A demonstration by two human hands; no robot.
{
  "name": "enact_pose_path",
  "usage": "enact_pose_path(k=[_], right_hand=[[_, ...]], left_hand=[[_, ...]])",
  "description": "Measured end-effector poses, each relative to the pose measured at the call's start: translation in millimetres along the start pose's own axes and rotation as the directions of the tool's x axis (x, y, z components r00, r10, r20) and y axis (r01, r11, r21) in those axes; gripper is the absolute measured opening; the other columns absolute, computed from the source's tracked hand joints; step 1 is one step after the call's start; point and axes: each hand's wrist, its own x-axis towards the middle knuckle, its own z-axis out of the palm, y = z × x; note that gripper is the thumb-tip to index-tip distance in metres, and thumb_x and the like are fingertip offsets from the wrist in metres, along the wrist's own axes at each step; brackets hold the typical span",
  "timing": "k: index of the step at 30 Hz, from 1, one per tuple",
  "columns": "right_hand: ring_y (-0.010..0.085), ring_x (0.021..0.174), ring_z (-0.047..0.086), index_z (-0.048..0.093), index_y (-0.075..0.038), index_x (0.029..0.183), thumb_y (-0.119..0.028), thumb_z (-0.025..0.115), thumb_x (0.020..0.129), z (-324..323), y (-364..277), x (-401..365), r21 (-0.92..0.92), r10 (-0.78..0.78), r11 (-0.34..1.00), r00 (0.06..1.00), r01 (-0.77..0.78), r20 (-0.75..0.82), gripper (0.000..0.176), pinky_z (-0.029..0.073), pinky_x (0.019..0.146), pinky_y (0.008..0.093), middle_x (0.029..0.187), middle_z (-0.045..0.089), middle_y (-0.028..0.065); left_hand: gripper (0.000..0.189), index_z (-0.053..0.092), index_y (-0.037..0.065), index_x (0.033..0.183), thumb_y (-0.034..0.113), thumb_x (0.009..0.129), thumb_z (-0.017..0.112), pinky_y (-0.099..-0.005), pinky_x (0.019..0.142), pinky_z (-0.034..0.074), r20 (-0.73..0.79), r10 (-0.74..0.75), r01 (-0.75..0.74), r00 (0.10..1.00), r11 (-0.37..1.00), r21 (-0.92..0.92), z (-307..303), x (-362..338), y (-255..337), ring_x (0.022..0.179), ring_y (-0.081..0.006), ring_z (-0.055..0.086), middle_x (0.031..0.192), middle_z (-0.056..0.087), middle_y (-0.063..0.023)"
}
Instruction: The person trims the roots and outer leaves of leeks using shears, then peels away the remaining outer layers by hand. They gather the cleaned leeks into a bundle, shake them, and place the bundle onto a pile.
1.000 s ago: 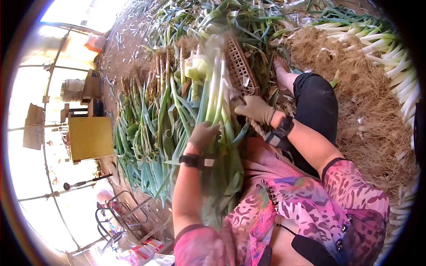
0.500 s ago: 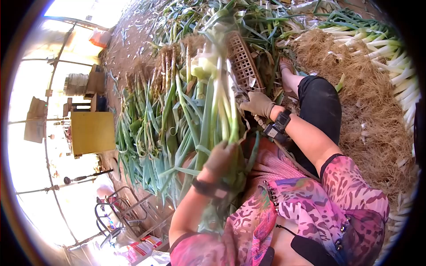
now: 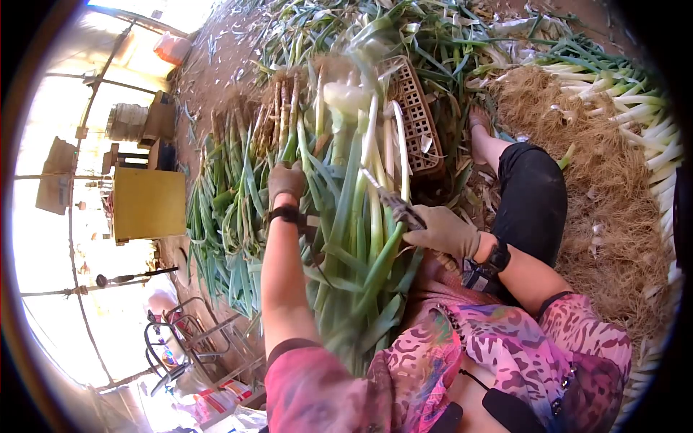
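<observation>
Leeks (image 3: 372,130) with bare white shanks lying before the lap, green leaves towards the body, white ends beside the brown lattice crate (image 3: 415,115). Held by the left hand low on the green part half a second ago; now free of it. Has left hand (image 3: 286,180) over at the row of brown-sheathed stalks (image 3: 283,105) instead, roughly where brown gives way to green. Shows mostly the back of the glove there, with fingers bent; impossible to make out whether gripping a stalk or merely touching one. Keeps right hand (image 3: 440,234) in much the same place as before, fingers wrapped round a dark nozzle-like tool (image 3: 401,208), thin tip towards the white shanks, contact with them hard to judge. Seen more sharply than in the two earlier views, with white shanks now spread apart instead of bunched. Suggests, as a judgement, a break between one handling and another: white leeks released by the left hand, tool retained, attention turned to the brown-sheathed row. Beyond the bent leg (image 3: 534,195), more white leeks in a long line (image 3: 653,123) beside a thick mat of roots (image 3: 592,195), well apart from both hands and apparently unaltered.
</observation>
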Motion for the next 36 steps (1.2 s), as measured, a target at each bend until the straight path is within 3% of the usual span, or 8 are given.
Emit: enact_pose_path(k=[7, 12, 17, 23, 25, 28, 32, 36], right_hand=[[0.0371, 0.083, 0.069, 0.063, 0.002, 0.097, -0.040, 0.070, 0.083, -4.6, 28.4, 9.0, 0.042, 0.068, 0.997, 0.994, -0.065, -0.083, 0.045, 0.053, 0.075, 0.0429, 0.083, 0.068, 0.0232], [0.0361, 0.083, 0.069, 0.064, 0.003, 0.100, -0.040, 0.069, 0.083, -7.0, 33.6, 8.9, 0.066, 0.083, 0.995, 0.992, -0.077, -0.096, 0.046, 0.053, 0.075, 0.0417, 0.083, 0.069, 0.0229], [0.0311, 0.082, 0.070, 0.065, 0.005, 0.101, -0.037, 0.070, 0.083, -17.4, 24.1, -0.7, 0.227, 0.108, 0.970, 0.988, -0.081, -0.109, 0.045, 0.052, 0.076, 0.0404, 0.084, 0.069, 0.0209], [0.0296, 0.083, 0.069, 0.065, 0.004, 0.098, -0.038, 0.069, 0.084, -40.9, -1.0, -18.9, 0.292, 0.119, 0.952, 0.990, -0.091, -0.079, 0.045, 0.052, 0.075, 0.0401, 0.086, 0.069, 0.0204], [0.0315, 0.083, 0.069, 0.065, 0.004, 0.096, -0.041, 0.068, 0.084, -38.5, 10.2, -23.6, 0.097, 0.020, 0.995, 0.986, -0.003, -0.166, 0.047, 0.052, 0.075, 0.0406, 0.086, 0.069, 0.0212], [0.0376, 0.087, 0.069, 0.066, 0.002, 0.094, -0.047, 0.068, 0.083, -17.4, 41.7, -17.3, 0.060, 0.041, 0.998, 0.994, -0.035, -0.097, 0.051, 0.052, 0.077, 0.0421, 0.090, 0.069, 0.0253], [0.0375, 0.088, 0.069, 0.066, 0.003, 0.100, -0.046, 0.069, 0.082, -16.9, 22.8, -21.5, 0.243, 0.043, 0.970, 0.996, -0.024, -0.073, 0.053, 0.052, 0.077, 0.0408, 0.089, 0.070, 0.0236], [0.0342, 0.086, 0.071, 0.066, 0.005, 0.101, -0.047, 0.069, 0.082, -11.4, 49.8, -12.4, 0.138, 0.085, 0.988, 0.987, -0.066, -0.138, 0.055, 0.053, 0.077, 0.0399, 0.091, 0.071, 0.0240]], left_hand=[[0.057, 0.069, -0.004, 0.107, 0.044, 0.077, 0.075, -0.0416, 0.086, 0.054, 0.101, -0.069, 0.078, 0.992, 0.993, -0.089, 72.8, 45.1, -16.3, 0.097, -0.0358, 0.069, 0.105, 0.071, -0.0233], [0.028, 0.070, 0.000, 0.094, 0.025, 0.080, 0.069, -0.0342, 0.061, 0.052, 0.251, 0.045, 0.123, 0.967, 0.782, -0.612, -43.5, 24.6, -16.7, 0.066, -0.0179, 0.063, 0.080, 0.069, -0.0086], [0.031, 0.063, 0.001, 0.105, 0.025, 0.086, 0.068, -0.0267, 0.054, 0.048, 0.220, 0.146, 0.064, 0.965, 0.677, -0.733, -191.9, -85.2, 43.4, 0.063, -0.0118, 0.059, 0.079, 0.061, -0.0031], [0.039, 0.061, 0.001, 0.122, 0.022, 0.090, 0.068, -0.0245, 0.074, 0.048, -0.279, 0.137, -0.277, 0.950, 0.780, -0.561, -313.0, -148.1, 43.9, 0.084, -0.0122, 0.059, 0.100, 0.064, -0.0044], [0.052, 0.050, 0.000, 0.143, 0.017, 0.096, 0.064, -0.0275, 0.082, 0.051, -0.498, 0.289, -0.476, 0.818, 0.825, -0.304, -345.9, -158.2, 44.2, 0.093, -0.0145, 0.063, 0.109, 0.066, -0.0064], [0.051, 0.047, 0.010, 0.148, 0.019, 0.100, 0.058, -0.0362, 0.083, 0.054, -0.675, 0.438, -0.270, 0.593, 0.899, 0.346, -367.6, -179.6, 71.5, 0.103, -0.0246, 0.070, 0.128, 0.066, -0.0169], [0.054, 0.047, 0.027, 0.149, 0.026, 0.097, 0.062, -0.0408, 0.073, 0.056, -0.609, 0.370, -0.191, 0.702, 0.921, 0.339, -316.7, -170.1, 64.8, 0.088, -0.0282, 0.073, 0.107, 0.073, -0.0166], [0.053, 0.051, 0.021, 0.143, 0.025, 0.091, 0.062, -0.0465, 0.062, 0.053, -0.048, 0.381, -0.357, 0.923, 0.898, 0.259, -187.5, -151.0, 61.5, 0.075, -0.0358, 0.069, 0.089, 0.071, -0.0175]])
